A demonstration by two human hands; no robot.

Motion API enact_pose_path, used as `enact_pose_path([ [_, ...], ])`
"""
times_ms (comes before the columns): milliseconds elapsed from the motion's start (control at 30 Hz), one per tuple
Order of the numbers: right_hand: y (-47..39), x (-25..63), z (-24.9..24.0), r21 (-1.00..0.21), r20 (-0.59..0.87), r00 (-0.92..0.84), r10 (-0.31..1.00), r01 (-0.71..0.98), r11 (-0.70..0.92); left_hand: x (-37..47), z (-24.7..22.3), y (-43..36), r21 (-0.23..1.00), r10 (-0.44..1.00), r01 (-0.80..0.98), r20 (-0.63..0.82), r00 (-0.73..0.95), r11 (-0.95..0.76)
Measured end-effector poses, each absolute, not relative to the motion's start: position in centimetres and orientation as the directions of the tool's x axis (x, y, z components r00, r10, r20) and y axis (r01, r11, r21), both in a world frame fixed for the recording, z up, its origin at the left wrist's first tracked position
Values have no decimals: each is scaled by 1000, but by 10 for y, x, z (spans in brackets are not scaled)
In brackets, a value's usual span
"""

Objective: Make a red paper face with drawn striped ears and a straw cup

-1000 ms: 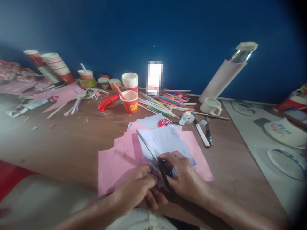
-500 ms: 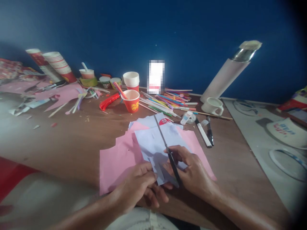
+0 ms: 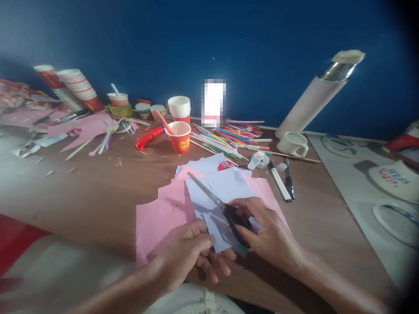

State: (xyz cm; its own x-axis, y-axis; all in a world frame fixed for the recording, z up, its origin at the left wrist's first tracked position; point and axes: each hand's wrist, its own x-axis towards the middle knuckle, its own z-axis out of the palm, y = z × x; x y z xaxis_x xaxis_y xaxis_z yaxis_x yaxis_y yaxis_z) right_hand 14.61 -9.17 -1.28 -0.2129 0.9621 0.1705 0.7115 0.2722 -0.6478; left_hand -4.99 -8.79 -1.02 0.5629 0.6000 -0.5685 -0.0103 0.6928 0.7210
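Black-handled scissors (image 3: 236, 221) are gripped in my right hand (image 3: 266, 229), their closed blades pointing up and left over a white sheet (image 3: 225, 187). My left hand (image 3: 193, 248) pinches a small white paper piece (image 3: 218, 233) between thumb and index finger, its other fingers curled loosely below. The white sheet lies on pink paper (image 3: 153, 224). Behind it is another white sheet with a red round mark (image 3: 227, 165). The tips of some left fingers show beneath the scissors handles.
Red paper cup (image 3: 180, 141), red curved object (image 3: 149, 138) and a heap of coloured sticks (image 3: 229, 139) stand behind the papers. Markers (image 3: 279, 183), a white mug (image 3: 293, 144) and a tall leaning flask (image 3: 314, 104) are right. Stacked cups (image 3: 80, 89) and paper scraps (image 3: 78, 131) lie left.
The scissors have turned in my right hand, so their blades point further left and the black handles show more. My left hand keeps the small paper almost in the same place.
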Motion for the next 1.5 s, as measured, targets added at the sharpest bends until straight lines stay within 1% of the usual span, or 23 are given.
enact_pose_path([
  [100,-84,154,-15,-532,179,-127,976,822,204,-51,-8,-88,733,607,3,-565,559,680],
  [233,-77,166,-20,-268,204,-165,965,939,217,-52,-8,-89,741,613,-7,-550,567,671],
  [400,-74,175,-21,32,234,-253,939,967,253,-54,-11,-89,739,602,25,-566,563,673],
  [467,-75,178,-17,92,203,-261,944,965,247,-53,-11,-89,731,597,24,-575,559,682],
  [667,-79,184,-7,48,41,-251,967,967,249,-52,-13,-87,717,581,27,-586,565,696],
  [867,-76,178,-1,105,-105,-175,979,977,186,-54,-17,-88,717,567,48,-588,576,695],
  [933,-74,181,1,50,-154,-197,968,977,207,-54,-17,-88,718,567,46,-586,579,695],
  [1067,-67,196,7,-192,-254,-315,915,943,271,-54,-16,-87,726,563,49,-573,596,686],
  [1100,-64,199,9,-223,-265,-337,903,933,283,-54,-16,-87,729,561,58,-571,599,682],
  [1133,-62,200,11,-230,-274,-348,897,929,290,-54,-15,-87,732,558,65,-571,602,679],
  [1200,-59,196,13,-168,-296,-318,901,946,279,-53,-15,-86,732,558,65,-571,602,678],
  [1300,-58,184,14,48,-296,-229,927,966,254,-52,-13,-86,731,563,59,-571,598,679],
  [1333,-59,181,14,110,-273,-235,933,956,273,-52,-13,-86,731,564,57,-571,597,679],
  [1367,-60,179,13,144,-243,-263,934,942,303,-51,-12,-86,731,565,55,-570,597,680],
  [1433,-62,179,11,150,-181,-348,920,915,375,-50,-11,-87,727,559,49,-567,605,685],
  [1500,-64,183,8,149,-138,-382,914,904,401,-50,-10,-87,724,556,45,-566,608,688],
])
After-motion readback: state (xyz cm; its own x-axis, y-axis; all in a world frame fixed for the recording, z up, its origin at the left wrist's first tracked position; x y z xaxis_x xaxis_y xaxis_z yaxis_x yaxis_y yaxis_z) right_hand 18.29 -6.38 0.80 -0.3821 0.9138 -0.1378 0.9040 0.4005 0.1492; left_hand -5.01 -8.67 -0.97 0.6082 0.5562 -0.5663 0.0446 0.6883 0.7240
